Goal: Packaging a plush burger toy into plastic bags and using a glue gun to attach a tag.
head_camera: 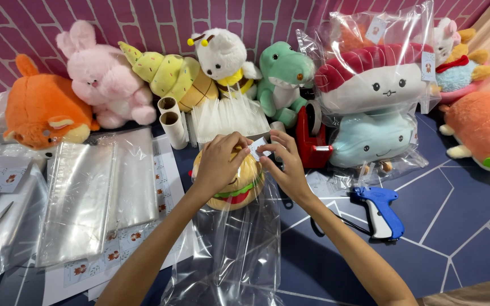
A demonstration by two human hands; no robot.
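Two bare forearms reach forward from the bottom edge and meet over a burger-shaped plush toy [235,190] at the middle of the dark blue counter [460,226]. The toy sits inside the far end of a clear plastic bag [239,249], whose open length runs back toward the person.

The left hand [218,164] is arched over the top of the toy, palm down, wrist bent, fingers curled onto the bag at the toy's far side. The right hand [283,164] comes in from the right, its wrist angled inward. Thumb and forefinger of both hands pinch a small white label [258,147] between them, just above the toy's far edge; the grip of each hand is pressed together on it.

Just beyond the hands stands a red tape dispenser [311,139]. A blue tagging gun [382,211] lies on the counter to the right of the right forearm. To the left lie flat clear bags [86,198] over sheets of stickers [123,241]. A row of plush toys [103,76] lines the pink brick-pattern wall behind.
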